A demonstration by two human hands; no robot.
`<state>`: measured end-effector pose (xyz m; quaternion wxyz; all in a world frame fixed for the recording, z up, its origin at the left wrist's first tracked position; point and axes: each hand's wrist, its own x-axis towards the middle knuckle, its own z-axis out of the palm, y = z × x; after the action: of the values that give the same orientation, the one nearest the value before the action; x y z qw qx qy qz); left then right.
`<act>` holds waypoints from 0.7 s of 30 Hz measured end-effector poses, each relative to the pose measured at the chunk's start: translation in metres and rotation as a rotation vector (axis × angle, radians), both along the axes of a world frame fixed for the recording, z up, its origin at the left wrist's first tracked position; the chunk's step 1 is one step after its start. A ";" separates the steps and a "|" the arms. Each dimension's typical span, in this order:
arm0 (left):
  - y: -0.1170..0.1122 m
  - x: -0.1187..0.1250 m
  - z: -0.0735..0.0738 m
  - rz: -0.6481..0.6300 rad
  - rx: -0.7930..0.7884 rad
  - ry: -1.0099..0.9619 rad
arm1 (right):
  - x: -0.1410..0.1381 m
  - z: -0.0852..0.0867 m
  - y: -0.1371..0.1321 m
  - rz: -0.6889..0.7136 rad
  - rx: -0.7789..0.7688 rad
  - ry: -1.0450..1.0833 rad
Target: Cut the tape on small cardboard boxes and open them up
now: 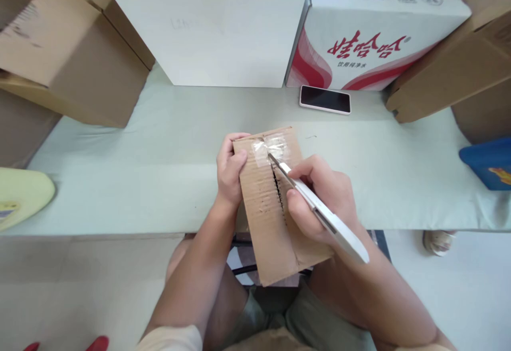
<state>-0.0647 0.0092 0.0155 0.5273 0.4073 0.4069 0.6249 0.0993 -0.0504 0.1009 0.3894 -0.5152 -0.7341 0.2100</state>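
Observation:
A small brown cardboard box [263, 228] is tilted over the table's front edge, partly above my lap. My left hand [230, 172] grips its upper left side, thumb on top and the other fingers partly hidden behind. A white box cutter [335, 223] is held in my right hand [325, 196], between thumb and fingers. Its blade tip touches the clear tape [275, 147] at the box's far end. Below the tape, the seam between the flaps shows a narrow dark gap.
A phone [325, 99] lies on the pale green table [171, 180] before a white and red carton [359, 37]. Also around are a big white box [223, 26], brown cartons [99, 63], a yellow-green container [24, 194] and a blue container [489, 163].

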 end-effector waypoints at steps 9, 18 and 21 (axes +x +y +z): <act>0.001 0.000 0.002 0.000 -0.018 -0.011 | 0.000 0.000 0.000 0.003 0.006 0.009; -0.001 0.001 0.001 -0.002 -0.016 0.006 | 0.000 0.000 0.000 -0.002 -0.028 0.027; -0.001 0.001 0.000 -0.005 -0.011 0.002 | 0.000 0.001 0.000 -0.002 -0.010 0.021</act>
<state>-0.0639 0.0086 0.0156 0.5306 0.4062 0.4099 0.6209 0.0992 -0.0507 0.1015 0.3948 -0.5157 -0.7282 0.2187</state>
